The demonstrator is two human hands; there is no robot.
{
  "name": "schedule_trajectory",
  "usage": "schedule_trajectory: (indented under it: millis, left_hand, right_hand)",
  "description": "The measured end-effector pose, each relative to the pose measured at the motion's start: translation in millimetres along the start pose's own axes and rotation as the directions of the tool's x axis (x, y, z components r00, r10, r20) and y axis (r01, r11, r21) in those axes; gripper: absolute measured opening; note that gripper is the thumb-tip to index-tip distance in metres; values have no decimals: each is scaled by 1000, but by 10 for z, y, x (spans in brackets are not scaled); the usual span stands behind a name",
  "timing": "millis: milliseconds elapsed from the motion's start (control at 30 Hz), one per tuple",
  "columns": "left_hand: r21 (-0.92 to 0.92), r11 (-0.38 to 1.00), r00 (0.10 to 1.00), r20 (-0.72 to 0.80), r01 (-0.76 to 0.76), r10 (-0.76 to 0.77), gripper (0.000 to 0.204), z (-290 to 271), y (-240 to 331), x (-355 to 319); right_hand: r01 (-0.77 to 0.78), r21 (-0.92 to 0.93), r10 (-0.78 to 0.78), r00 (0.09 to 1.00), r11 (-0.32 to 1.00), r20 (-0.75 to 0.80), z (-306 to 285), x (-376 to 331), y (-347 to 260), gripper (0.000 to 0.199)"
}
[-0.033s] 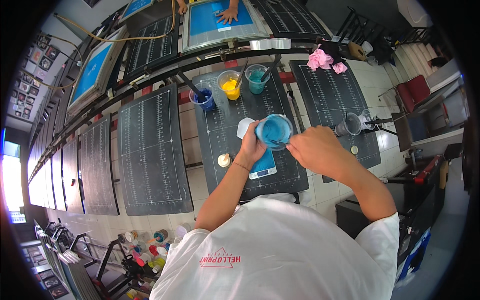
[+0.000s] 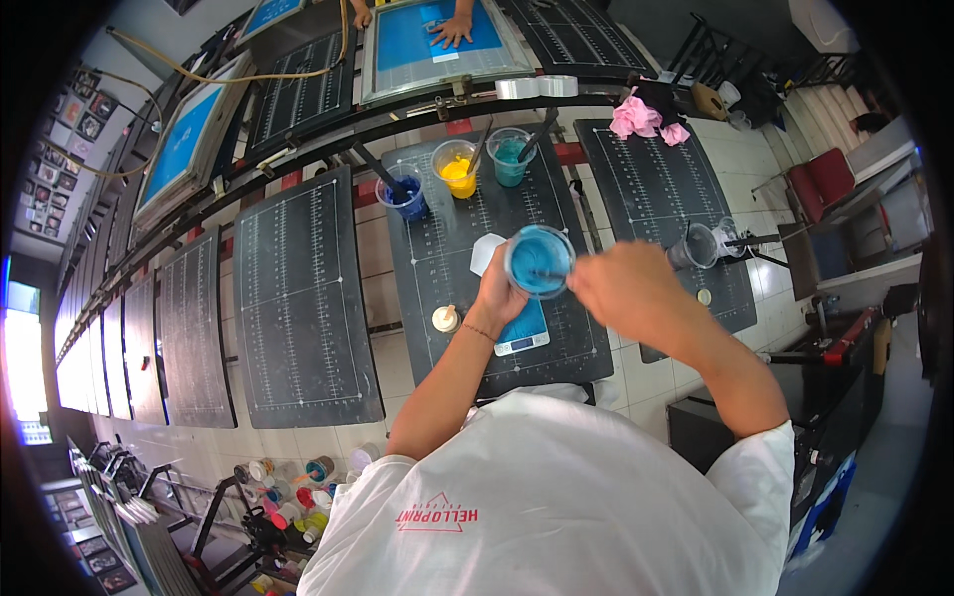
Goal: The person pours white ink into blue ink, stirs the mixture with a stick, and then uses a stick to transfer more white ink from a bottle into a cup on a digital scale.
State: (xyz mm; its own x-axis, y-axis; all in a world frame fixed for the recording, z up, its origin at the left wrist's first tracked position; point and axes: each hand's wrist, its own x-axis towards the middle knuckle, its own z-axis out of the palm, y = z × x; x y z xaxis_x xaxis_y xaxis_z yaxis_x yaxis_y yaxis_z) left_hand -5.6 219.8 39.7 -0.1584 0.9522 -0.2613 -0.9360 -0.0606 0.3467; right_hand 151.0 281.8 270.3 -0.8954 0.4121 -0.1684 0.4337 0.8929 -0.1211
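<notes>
My left hand (image 2: 500, 288) is wrapped round a clear plastic cup (image 2: 513, 279) of blue ink, tilted toward me. From the right, my right hand (image 2: 621, 288) pinches a thin stirring stick (image 2: 545, 274) whose end dips into the ink. Beneath the cup lies a small digital scale (image 2: 523, 343) with a blue top, partly hidden. A white hexagonal piece (image 2: 484, 254) sits beside my left fingers. Farther off stand cups of dark blue ink (image 2: 407, 206), yellow ink (image 2: 459, 179) and teal ink (image 2: 510, 169), each with a stick in it. A small white jar (image 2: 445, 319) is near my left wrist.
All this rests on a black marked board (image 2: 437, 268); similar boards (image 2: 298, 308) flank it. On the right board (image 2: 656, 199) are a grey cup (image 2: 691, 250) and pink cloth (image 2: 636, 119). Across the rail, another person's hand (image 2: 454, 32) presses on a blue screen frame (image 2: 397, 79).
The cup has shifted slightly left and its tilt has changed a little. My right hand has moved slightly up and left, and the stick sits differently in the ink.
</notes>
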Motion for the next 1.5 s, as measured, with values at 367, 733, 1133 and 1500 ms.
schedule_trajectory:
  millis: [367, 733, 1133, 1500]
  left_hand:
    - [41, 994, 994, 40, 104, -106, 48, -187, -17, -78]
    - [-18, 998, 998, -38, 55, -55, 42, -62, 53, -132]
    - [-91, 995, 993, -105, 50, -59, 32, -136, 10, -84]
    - [-59, 998, 991, -124, 36, -43, 35, -16, 79, -136]
  right_hand:
    - [98, -126, -91, 994, 987, 57, -59, 74, -154, 9]
    - [123, -136, -137, 985, 983, -101, -13, 172, -118, 12]
    - [134, -117, -139, 990, 984, -35, 62, 167, -116, 14]
    - [10, -14, -12, 990, 1000, -141, 36, 187, -77, 7]
